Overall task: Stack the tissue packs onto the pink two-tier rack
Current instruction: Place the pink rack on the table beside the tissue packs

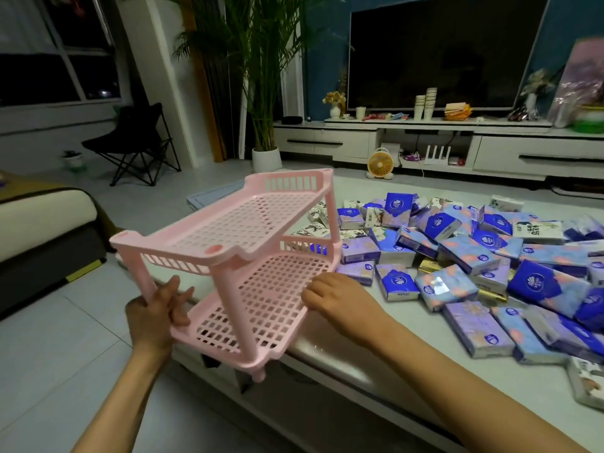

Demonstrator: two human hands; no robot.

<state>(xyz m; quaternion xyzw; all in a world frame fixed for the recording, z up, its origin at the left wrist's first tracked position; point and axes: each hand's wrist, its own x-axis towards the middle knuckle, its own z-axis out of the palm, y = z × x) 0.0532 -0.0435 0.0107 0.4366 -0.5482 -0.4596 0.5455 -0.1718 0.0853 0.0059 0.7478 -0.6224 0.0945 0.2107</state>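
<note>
At centre frame: pink two-tier rack [235, 256], tilted, at the near left corner of the table [330, 348]. Left hand [160, 308] grips a corner post. Right hand [336, 297] curls its fingers round the lower tier's edge. Right of frame: tissue packs [464, 253], heaped loose on the table.

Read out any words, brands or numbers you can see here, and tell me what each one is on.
No text here is legible.
Blue tissue packs: white logo with small print, too blurred to read.
White tissue packs: black brush-style characters, too blurred to read.
Rack: no text shows.
TV: dark screen, no text shows.
</note>
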